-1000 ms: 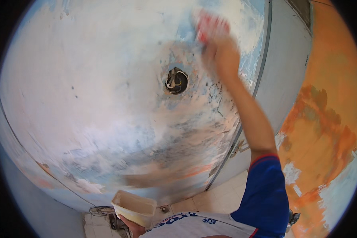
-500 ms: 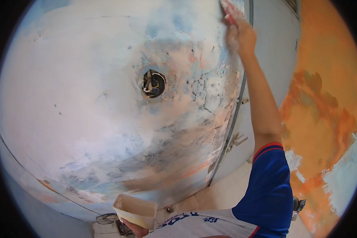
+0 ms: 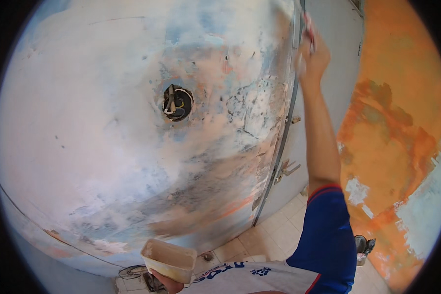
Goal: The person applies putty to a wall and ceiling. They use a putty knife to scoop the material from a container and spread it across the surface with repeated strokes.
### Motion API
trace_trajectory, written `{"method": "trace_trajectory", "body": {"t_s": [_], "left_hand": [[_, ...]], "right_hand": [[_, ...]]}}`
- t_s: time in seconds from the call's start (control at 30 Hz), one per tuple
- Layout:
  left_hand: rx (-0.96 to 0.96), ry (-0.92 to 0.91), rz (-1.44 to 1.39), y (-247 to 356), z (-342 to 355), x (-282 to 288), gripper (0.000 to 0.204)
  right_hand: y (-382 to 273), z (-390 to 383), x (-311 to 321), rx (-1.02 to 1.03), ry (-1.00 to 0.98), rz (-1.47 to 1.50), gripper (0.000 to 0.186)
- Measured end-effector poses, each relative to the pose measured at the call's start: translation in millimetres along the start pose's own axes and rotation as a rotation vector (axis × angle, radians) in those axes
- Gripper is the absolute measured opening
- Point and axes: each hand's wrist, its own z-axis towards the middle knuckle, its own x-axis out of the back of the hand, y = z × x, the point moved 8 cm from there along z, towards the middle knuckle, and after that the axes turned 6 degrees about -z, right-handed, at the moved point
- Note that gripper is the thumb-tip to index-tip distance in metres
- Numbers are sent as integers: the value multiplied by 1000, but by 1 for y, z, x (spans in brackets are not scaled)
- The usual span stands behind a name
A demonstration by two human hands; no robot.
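My right hand [image 3: 315, 61] is raised at the top right, its fingers closed around a red-handled putty knife [image 3: 308, 28]. Motion smears the tool, and its blade is hard to make out. It is beside the edge of a patchy white, blue and orange wall [image 3: 83, 122], close to the grey door frame. Low in the view, my left hand [image 3: 165, 283] grips a cream plastic tub [image 3: 174, 272] from below and the side. Pale residue coats the tub's inside; most of that hand is hidden behind it.
A round hole with loose wires [image 3: 178, 103] opens in the wall. To the right stand a grey door with a handle [image 3: 287, 170] and an orange wall [image 3: 392, 161] with white patches. Coiled cable [image 3: 131, 272] lies on the tiled floor, and a dark object [image 3: 363, 244] is behind my right side.
My right hand with the putty knife has moved right and slightly down, from the wall surface toward the door frame, and the tool has turned. My left hand still holds the tub in nearly the same place.
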Motion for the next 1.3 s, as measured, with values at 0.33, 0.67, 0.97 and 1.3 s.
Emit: {"method": "trace_trajectory", "body": {"t_s": [0.33, 0.67, 0.97, 1.3], "left_hand": [[-28, -80, 107, -8, -9, 6, 99], [339, -119, -351, -9, 33, 54, 97], [100, -329, 289, 5, 41, 52, 92], [254, -107, 80, -11, 25, 27, 84]], "right_hand": [[-37, -216, -5, 156, -418, -9, 39], [39, 19, -7, 171, -45, -115, 35], [-4, -229, 11, 254, -547, -129, 50], [16, -60, 23, 298, -65, -189, 45]]}}
